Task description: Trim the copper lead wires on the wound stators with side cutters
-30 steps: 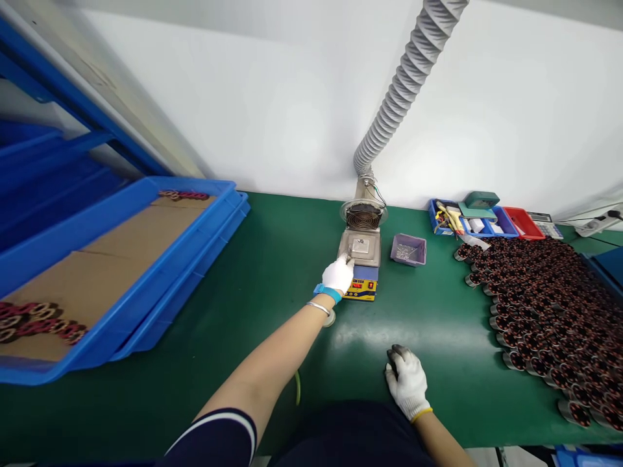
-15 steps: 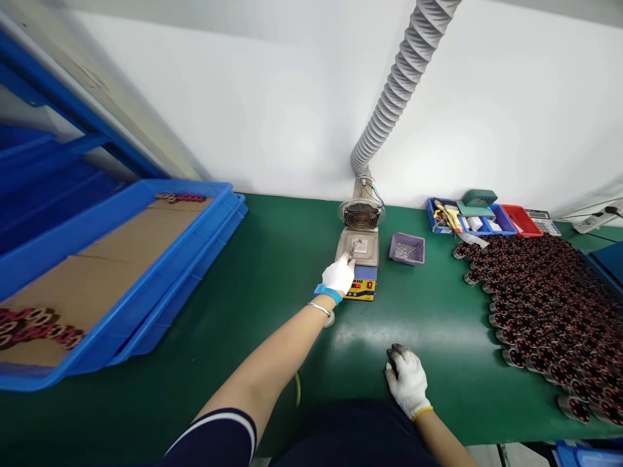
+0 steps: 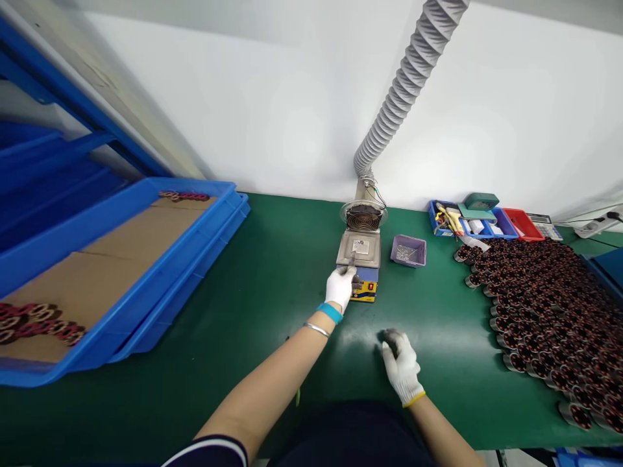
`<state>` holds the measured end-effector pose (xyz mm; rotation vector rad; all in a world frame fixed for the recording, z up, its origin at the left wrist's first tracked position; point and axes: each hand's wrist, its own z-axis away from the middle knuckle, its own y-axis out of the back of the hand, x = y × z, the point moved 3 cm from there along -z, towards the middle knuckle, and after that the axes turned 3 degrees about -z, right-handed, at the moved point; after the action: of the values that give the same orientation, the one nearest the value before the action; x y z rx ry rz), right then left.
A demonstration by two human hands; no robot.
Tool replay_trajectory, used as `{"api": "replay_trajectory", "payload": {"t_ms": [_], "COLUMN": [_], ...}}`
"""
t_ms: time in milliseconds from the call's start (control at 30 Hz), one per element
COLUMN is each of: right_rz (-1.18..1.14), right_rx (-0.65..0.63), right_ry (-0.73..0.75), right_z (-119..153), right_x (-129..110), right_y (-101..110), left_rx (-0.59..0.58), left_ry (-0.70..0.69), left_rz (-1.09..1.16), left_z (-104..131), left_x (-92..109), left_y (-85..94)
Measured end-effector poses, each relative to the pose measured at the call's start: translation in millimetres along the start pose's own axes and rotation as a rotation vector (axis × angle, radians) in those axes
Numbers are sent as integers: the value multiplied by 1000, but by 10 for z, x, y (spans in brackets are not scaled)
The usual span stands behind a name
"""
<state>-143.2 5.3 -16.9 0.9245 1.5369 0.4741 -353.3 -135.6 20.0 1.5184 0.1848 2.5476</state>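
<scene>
My left hand (image 3: 339, 286), in a white glove with grey fingertips, is closed on a thin flat grey strip (image 3: 353, 258). It hangs over the front of a small solder pot (image 3: 363, 293) with a yellow panel and blue casing. The strip points toward the pot's metal top plate (image 3: 344, 250), which has a shiny square pool (image 3: 361, 246) in its middle. My right hand (image 3: 402, 368), also gloved, is over the bench nearer to me. Its darkened fingers are curled, and whatever they may hold is hidden.
A purple bin (image 3: 407, 251) of thin metal pieces stands right of the pot. A ribbed duct (image 3: 396, 91) rises behind. Rows of copper-wound motor parts (image 3: 549, 311) cover the right side. Stacked blue trays (image 3: 195, 250) stand left; small tool bins (image 3: 440, 217) line the wall.
My left hand has drawn back toward me, from above the shiny pool to the pot's front. My right hand has shifted slightly forward and left, still curled.
</scene>
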Motion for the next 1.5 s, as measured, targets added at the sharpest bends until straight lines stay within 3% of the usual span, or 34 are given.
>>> {"api": "replay_trajectory", "payload": {"t_ms": [167, 267, 500, 700, 900, 1000, 1133, 1233, 1333, 1500], "right_rz": [-16, 51, 227, 281, 240, 242, 309, 355, 396, 472], "right_rx": [-24, -68, -202, -198, -118, -72, -38, -140, -306, -549], "right_ry": [0, 12, -41, -133, -204, -270, -425, -493, -509, -439], "right_z": [-762, -1073, -1215, -1215, -1272, -1439, -1946, -2413, -2752, -2786], "right_x": [-524, -744, -847, -789, -560, -287, 141, 351, 421, 379], "right_y": [-14, 10, -70, -63, 144, 360, 661, 703, 579, 392], "left_rx": [-88, -86, -16, -16, -113, -151, -212, -258, -287, -228], "left_ry": [95, 110, 139, 111, -67, -194, -385, -524, -668, -870], "left_rz": [252, 353, 435, 405, 245, 88, -233, -469, -642, -818], "left_z": [312, 401, 423, 469, 580, 740, 1002, 1106, 1103, 1053], "left_x": [-216, -267, -345, -386, -389, -553, -1011, -1391, -1660, -1875], "left_y": [-230, -286, -272, -375, -506, -459, -186, 74, 213, 184]}}
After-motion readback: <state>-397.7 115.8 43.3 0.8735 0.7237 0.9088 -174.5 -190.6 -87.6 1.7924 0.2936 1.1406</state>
